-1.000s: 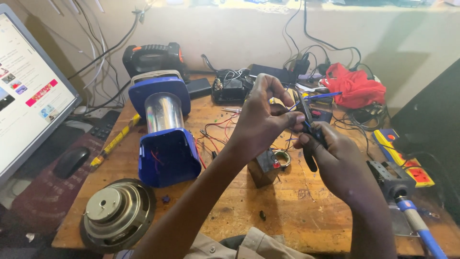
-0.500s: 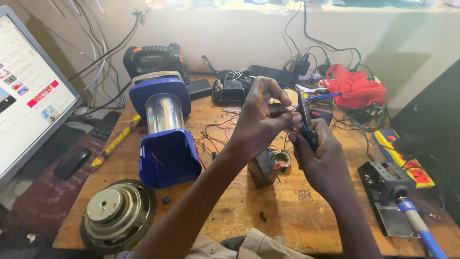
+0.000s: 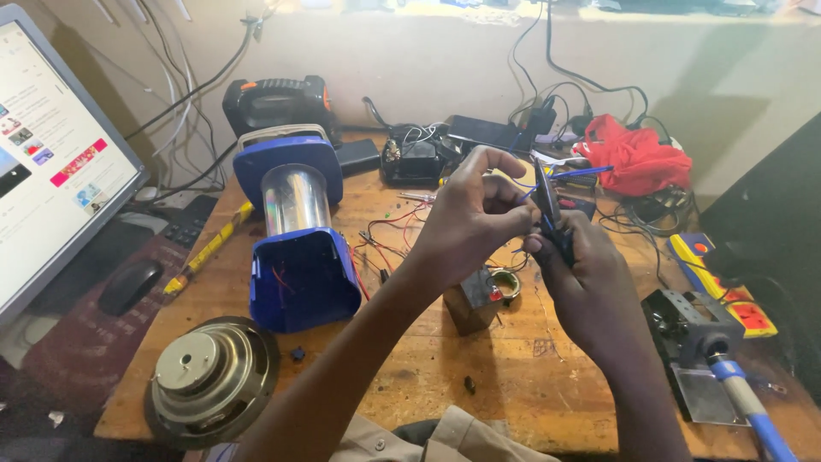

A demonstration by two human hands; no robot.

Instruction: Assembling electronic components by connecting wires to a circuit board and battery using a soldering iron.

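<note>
Left hand (image 3: 466, 218): raised, fingers curled, pinching blue wire (image 3: 522, 190).
Right hand (image 3: 586, 274): just beside, fisted around dark cutters (image 3: 547, 205), upright.

A worn wooden table (image 3: 513, 376) carries a blue lantern (image 3: 295, 231) at centre left, a loose speaker (image 3: 209, 381) lower left, and a red cloth (image 3: 637, 158) upper right.

Hands (image 3: 479, 218) strip blue wire (image 3: 581, 173) with cutters (image 3: 547, 205)

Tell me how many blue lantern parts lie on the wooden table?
2: the blue base, open toward the camera, and the blue cap behind it, joined by a clear tube. Other parts may be hidden.
</note>
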